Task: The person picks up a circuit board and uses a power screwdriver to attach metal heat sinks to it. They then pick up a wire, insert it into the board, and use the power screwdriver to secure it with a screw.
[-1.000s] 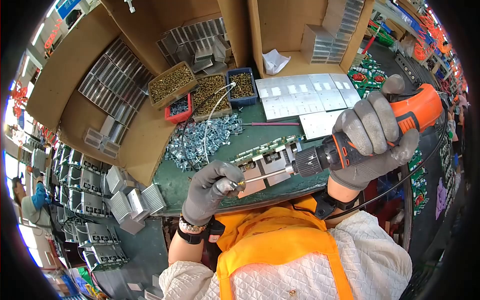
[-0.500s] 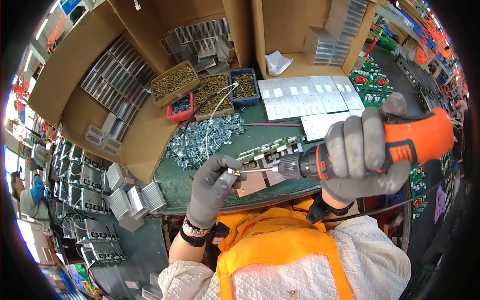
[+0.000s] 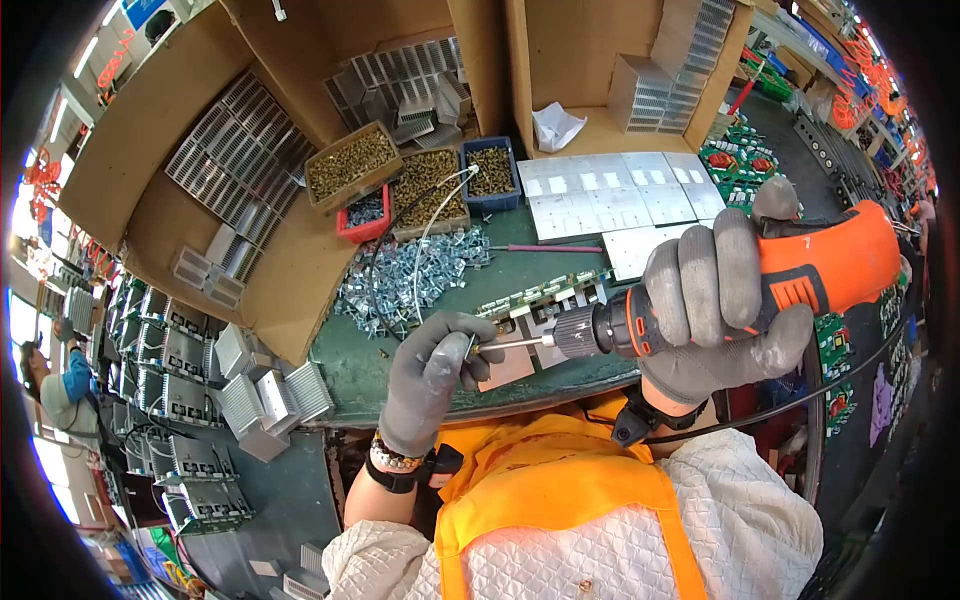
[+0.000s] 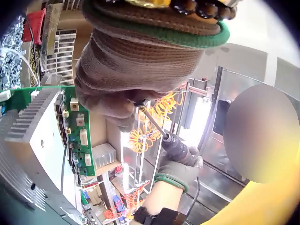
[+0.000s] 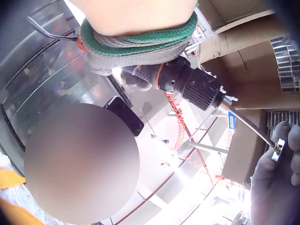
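Note:
My gloved right hand [image 3: 725,290] grips an orange and black power screwdriver [image 3: 835,262] with its long bit [image 3: 522,343] pointing left. Between thumb and fingers, my gloved left hand [image 3: 425,375] pinches a small metal clip [image 3: 472,346] at the bit's tip. The right wrist view shows the clip [image 5: 278,150] as a silvery piece with a brass-coloured screw [image 5: 276,148] at the end of the bit. In the left wrist view the left hand [image 4: 136,70] hides most of the clip. A circuit board with heatsink [image 3: 545,300] lies on the bench beyond the bit.
Loose metal clips [image 3: 415,275] are heaped near bins of brass screws [image 3: 350,165]. Flat metal plates [image 3: 590,195] lie behind the screwdriver. Cardboard boxes [image 3: 285,290] hold heatsinks. More heatsinks [image 3: 270,400] stand at the left, and a black cable trails at the right.
The screwdriver has shifted down and left since a second ago, its body now more level. The left hand has risen slightly and moved right, and the clip has turned between its fingers.

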Tool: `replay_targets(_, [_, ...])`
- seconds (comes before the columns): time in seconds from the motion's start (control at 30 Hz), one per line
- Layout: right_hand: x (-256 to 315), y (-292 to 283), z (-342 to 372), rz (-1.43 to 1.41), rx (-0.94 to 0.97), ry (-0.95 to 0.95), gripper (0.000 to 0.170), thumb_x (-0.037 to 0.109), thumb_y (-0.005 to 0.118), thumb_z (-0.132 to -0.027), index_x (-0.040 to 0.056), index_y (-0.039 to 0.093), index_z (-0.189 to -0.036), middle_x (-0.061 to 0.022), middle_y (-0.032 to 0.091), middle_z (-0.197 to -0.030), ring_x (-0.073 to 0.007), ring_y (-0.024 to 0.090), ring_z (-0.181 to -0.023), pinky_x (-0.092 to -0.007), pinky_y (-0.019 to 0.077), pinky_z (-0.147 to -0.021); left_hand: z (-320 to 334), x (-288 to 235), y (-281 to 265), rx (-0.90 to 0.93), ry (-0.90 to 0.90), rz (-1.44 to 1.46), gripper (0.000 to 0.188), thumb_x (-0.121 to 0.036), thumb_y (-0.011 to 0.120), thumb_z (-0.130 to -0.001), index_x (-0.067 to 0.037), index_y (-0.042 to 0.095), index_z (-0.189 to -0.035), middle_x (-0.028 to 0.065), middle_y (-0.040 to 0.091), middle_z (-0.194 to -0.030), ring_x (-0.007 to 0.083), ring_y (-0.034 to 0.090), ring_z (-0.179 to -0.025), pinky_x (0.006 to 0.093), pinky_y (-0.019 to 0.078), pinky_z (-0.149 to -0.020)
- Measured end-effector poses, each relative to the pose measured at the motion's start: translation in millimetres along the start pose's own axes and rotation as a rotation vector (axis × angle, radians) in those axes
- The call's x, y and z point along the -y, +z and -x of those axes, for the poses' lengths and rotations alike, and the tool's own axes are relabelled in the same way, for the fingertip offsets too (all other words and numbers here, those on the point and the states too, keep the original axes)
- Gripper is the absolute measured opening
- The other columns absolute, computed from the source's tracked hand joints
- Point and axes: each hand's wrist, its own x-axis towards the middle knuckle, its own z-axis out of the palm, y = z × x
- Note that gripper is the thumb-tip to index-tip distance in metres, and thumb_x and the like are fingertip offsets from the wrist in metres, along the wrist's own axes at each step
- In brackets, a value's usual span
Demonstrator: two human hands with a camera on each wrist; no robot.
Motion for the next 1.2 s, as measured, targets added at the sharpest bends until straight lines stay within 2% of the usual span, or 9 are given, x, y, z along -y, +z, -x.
replay_targets(0.13, [0.0, -3.3, 1.2, 0.021, -0.035, -0.037, 0.062, 0.019, 0.07, -0.085, -0.0003, 0.039, -0.134, 0.0002, 0.051, -0.068, -0.008, 0.052, -0.054, -0.0228, 0.0434, -0.045, 2.1, -5.4, 2.9, -0.013, -0.098, 0.035, 0.048, -0.047, 0.051, -0.096, -0.002, 0.06, -0.113, 0.0018, 0.064, -0.078, 0.0061, 0.056, -0.065, 0.0188, 0.0435, -0.06])
replay_targets(0.33, [8.3, -8.6, 3.8, -0.083, -0.067, 0.014, 0.063, 0.016, 0.071, -0.082, -0.0007, 0.039, -0.133, -0.0002, 0.05, -0.066, -0.0084, 0.052, -0.053, -0.0227, 0.0436, -0.045, 1.2, 10.1, -8.6, 0.111, -0.153, 0.353, 0.048, -0.041, 0.064, -0.09, -0.002, 0.058, -0.117, 0.0043, 0.067, -0.083, 0.0072, 0.059, -0.065, 0.0195, 0.0456, -0.058])
replay_targets(0.4, [9.3, -11.2, 7.1, -0.025, -0.02, 0.034, 0.072, 0.034, 0.07, -0.087, 0.0069, 0.031, -0.14, -0.0013, 0.053, -0.071, -0.0111, 0.051, -0.054, -0.0263, 0.0449, -0.047, 0.7, 6.1, -2.3, 0.025, -0.202, 0.458, 0.038, -0.027, 0.07, -0.088, -0.001, 0.058, -0.114, 0.0087, 0.068, -0.079, 0.0108, 0.057, -0.058, 0.0203, 0.0429, -0.05])
replay_targets(0.57, [12.1, -5.3, 9.3, 0.0, 0.034, 0.046, 0.075, 0.034, 0.072, -0.085, 0.0075, 0.029, -0.142, -0.0017, 0.054, -0.069, -0.0126, 0.054, -0.054, -0.0278, 0.0468, -0.047, 4.1, 1.0, -0.7, 0.014, -0.227, 0.438, 0.041, -0.029, 0.069, -0.089, -0.001, 0.056, -0.116, 0.0102, 0.069, -0.086, 0.0113, 0.061, -0.063, 0.0209, 0.0466, -0.053])
replay_targets(0.83, [14.6, 0.4, 12.7, 0.091, -0.071, 0.021, 0.079, 0.036, 0.071, -0.086, 0.0068, 0.027, -0.144, -0.0017, 0.054, -0.069, -0.013, 0.056, -0.058, -0.0291, 0.0492, -0.05, 6.9, 3.1, 10.1, -0.108, -0.117, 0.32, 0.045, -0.03, 0.069, -0.088, 0.0, 0.054, -0.118, 0.014, 0.069, -0.093, 0.0137, 0.065, -0.069, 0.0207, 0.0488, -0.056])
replay_targets(0.9, [17.0, -2.1, 11.4, 0.055, -0.034, 0.042, 0.078, 0.036, 0.07, -0.086, 0.007, 0.027, -0.144, -0.0016, 0.054, -0.069, -0.013, 0.056, -0.058, -0.0288, 0.0493, -0.05, 3.8, 6.0, -3.4, 0.105, -0.198, 0.499, 0.043, -0.021, 0.069, -0.087, 0.002, 0.053, -0.12, 0.017, 0.069, -0.095, 0.0174, 0.067, -0.071, 0.023, 0.0518, -0.057])
replay_targets(1.0, [19.7, -1.6, 10.5, 0.029, -0.005, 0.062, 0.077, 0.036, 0.07, -0.086, 0.007, 0.028, -0.144, -0.0014, 0.055, -0.07, -0.0128, 0.056, -0.058, -0.0284, 0.0486, -0.049, 1.0, 0.2, -8.6, 0.191, -0.292, 0.438, 0.042, -0.01, 0.069, -0.086, 0.003, 0.052, -0.122, 0.0192, 0.068, -0.096, 0.021, 0.069, -0.073, 0.0267, 0.0553, -0.059])
replay_targets(1.13, [21.6, 2.8, 12.9, 0.089, 0.003, 0.062, 0.079, 0.036, 0.072, -0.085, 0.0075, 0.028, -0.144, -0.0012, 0.056, -0.069, -0.0131, 0.057, -0.057, -0.0285, 0.0493, -0.049, 0.1, -3.2, -4.8, 0.171, -0.349, 0.428, 0.04, -0.004, 0.067, -0.085, 0.004, 0.052, -0.122, 0.0196, 0.068, -0.097, 0.0218, 0.069, -0.074, 0.0287, 0.057, -0.061])
replay_targets(1.2, [23.7, 3.5, 14.2, 0.076, 0.018, 0.062, 0.078, 0.036, 0.074, -0.083, 0.0079, 0.031, -0.142, -0.0009, 0.056, -0.067, -0.0136, 0.058, -0.056, -0.0285, 0.0498, -0.048, 3.6, 0.2, 2.8, 0.081, -0.259, 0.339, 0.041, -0.006, 0.068, -0.085, 0.004, 0.052, -0.121, 0.019, 0.068, -0.096, 0.022, 0.069, -0.075, 0.0288, 0.0572, -0.061])
